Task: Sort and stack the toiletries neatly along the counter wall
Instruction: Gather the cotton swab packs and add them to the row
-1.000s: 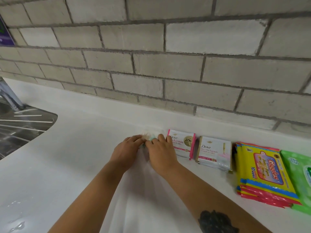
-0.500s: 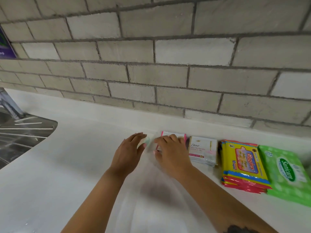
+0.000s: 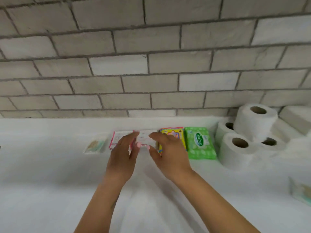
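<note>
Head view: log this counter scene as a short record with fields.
surface: white counter below grey brick wall
row along wall: clear cotton-bud packet, pink-edged white sachets, white sachet stack, yellow wipes pack, green Sanicare wipes pack, white toilet rolls
left hand: open, beside the white sachet stack
right hand: open, opposite side

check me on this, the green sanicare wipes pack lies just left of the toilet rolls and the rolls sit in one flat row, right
Not quite. The green Sanicare wipes pack does lie just left of the toilet rolls, but the head view shows them stacked: one roll sits on top of the others.
</note>
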{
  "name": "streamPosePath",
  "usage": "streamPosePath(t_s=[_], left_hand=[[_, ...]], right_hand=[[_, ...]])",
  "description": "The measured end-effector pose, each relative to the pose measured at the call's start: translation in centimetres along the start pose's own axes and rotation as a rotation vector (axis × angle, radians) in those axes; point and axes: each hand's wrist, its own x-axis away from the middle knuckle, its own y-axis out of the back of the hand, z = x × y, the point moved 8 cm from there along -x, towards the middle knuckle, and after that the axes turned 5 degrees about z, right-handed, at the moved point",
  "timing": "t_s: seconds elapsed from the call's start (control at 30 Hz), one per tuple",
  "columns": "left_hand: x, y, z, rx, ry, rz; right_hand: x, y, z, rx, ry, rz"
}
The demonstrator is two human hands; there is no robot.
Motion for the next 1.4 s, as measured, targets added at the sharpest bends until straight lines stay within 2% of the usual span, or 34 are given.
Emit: streamPosePath(t_s=[0.23, 0.47, 0.7, 1.1, 1.4], left_hand=[[3.3, -5.5, -8.7, 0.143, -0.118, 0.042], [7.1, -13.9, -15.5, 0.327, -0.1, 0.17], [10.6, -21.5, -22.7, 0.344, -0.105, 0.282], [14.5, -31.3, -30.5, 0.262, -0.128, 0.424], [9.8, -39.4, -32.4, -0.072, -0.299, 0.664]], right_hand=[[7.1, 8.3, -4.3, 0.018, -0.13, -0.049], [14.9, 15.4, -10.1, 0.094, -0.227, -0.043], [21.8, 22.7, -15.9, 0.126, -0.319, -0.09], [30.4, 30.2, -23.7, 0.168, -0.502, -0.105], [33.0, 32.4, -26.3, 0.143, -0.581, -0.114]])
